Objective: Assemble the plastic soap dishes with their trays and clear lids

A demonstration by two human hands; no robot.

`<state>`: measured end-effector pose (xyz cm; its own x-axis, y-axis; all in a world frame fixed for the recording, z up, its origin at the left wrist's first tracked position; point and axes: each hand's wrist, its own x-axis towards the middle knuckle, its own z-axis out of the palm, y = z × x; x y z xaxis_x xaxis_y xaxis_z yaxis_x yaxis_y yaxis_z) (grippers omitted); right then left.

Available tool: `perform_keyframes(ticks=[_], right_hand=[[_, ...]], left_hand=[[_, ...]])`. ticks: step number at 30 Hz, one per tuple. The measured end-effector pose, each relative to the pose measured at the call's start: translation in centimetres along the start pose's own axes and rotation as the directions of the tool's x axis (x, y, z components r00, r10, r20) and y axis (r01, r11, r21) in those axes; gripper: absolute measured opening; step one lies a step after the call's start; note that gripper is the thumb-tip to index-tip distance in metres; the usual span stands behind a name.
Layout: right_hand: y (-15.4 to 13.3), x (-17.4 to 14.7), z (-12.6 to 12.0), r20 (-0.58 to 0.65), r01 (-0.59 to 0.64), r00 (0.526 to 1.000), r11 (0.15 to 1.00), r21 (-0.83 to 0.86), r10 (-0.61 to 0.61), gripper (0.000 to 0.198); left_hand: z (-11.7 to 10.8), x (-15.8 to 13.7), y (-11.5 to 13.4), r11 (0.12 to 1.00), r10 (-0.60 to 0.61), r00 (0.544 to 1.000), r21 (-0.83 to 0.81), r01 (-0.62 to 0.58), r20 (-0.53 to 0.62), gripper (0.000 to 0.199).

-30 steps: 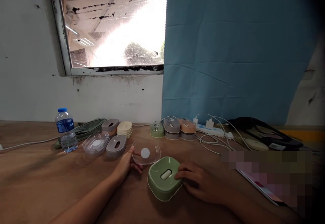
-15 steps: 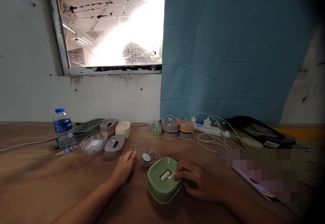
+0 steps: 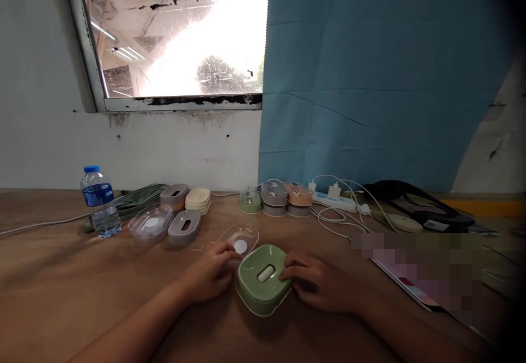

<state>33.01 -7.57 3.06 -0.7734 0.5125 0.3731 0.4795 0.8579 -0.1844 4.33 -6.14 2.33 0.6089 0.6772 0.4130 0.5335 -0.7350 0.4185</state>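
Observation:
A green plastic box (image 3: 263,281) with rounded corners and a pale oval piece in its top slot is slightly tilted over the wooden table. My right hand (image 3: 310,282) grips its right side, fingers on the top edge and thumb lower down. At its left side is my left hand (image 3: 217,272), fingers bent and apart; whether the fingertips touch the box I cannot tell. Just behind that hand lies a clear plastic cover (image 3: 246,237) with a white round sticker, partly hidden by the fingers.
Stacked clear covers (image 3: 150,226), a grey slotted piece (image 3: 184,228) and cream pieces (image 3: 198,199) stand left of centre, near a water bottle (image 3: 101,204). Small lidded boxes (image 3: 274,198) line the back. A power strip (image 3: 337,202) with cables and a black bag (image 3: 415,204) are at right.
My left hand has left the clear cover's left edge and moved right to the green box's side. My right hand keeps its grip. The view has tipped slightly downward.

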Motion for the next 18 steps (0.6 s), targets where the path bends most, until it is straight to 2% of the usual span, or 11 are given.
perform_keyframes(ticks=[2,4,10,12,14,16,18], right_hand=[[0.0,0.0,0.0,0.001,0.004,1.000,1.000,0.004,-0.004,0.032],[0.0,0.0,-0.1,0.002,0.008,1.000,1.000,0.005,-0.008,0.032],[-0.1,0.1,-0.3,0.011,0.005,1.000,1.000,0.005,-0.005,0.033],[-0.1,0.2,-0.3,0.022,-0.005,1.000,1.000,0.006,0.005,0.033],[-0.1,0.1,-0.4,0.032,-0.012,0.999,1.000,0.006,0.012,0.033],[-0.1,0.1,-0.4,0.036,-0.016,0.999,1.000,0.000,0.016,0.033],[-0.1,0.1,-0.5,0.040,-0.016,0.999,1.000,-0.006,0.016,0.033]], left_hand=[[0.4,0.0,-0.2,0.999,0.025,0.998,0.021,-0.026,0.054,0.033],[0.7,0.1,-0.5,0.998,0.000,0.998,0.059,-0.004,0.068,0.031],[0.9,0.4,-0.7,0.967,-0.018,0.999,0.255,0.005,0.048,0.022],[0.3,0.5,-0.9,0.948,-0.013,0.999,0.318,0.023,-0.034,0.022],[-1.0,0.6,-1.4,0.913,-0.032,0.984,0.396,0.099,-0.173,0.024],[-2.8,0.4,-2.3,0.848,-0.072,0.939,0.475,0.235,-0.336,0.027],[-4.8,0.0,-3.4,0.748,-0.122,0.868,0.530,0.399,-0.482,0.027]])
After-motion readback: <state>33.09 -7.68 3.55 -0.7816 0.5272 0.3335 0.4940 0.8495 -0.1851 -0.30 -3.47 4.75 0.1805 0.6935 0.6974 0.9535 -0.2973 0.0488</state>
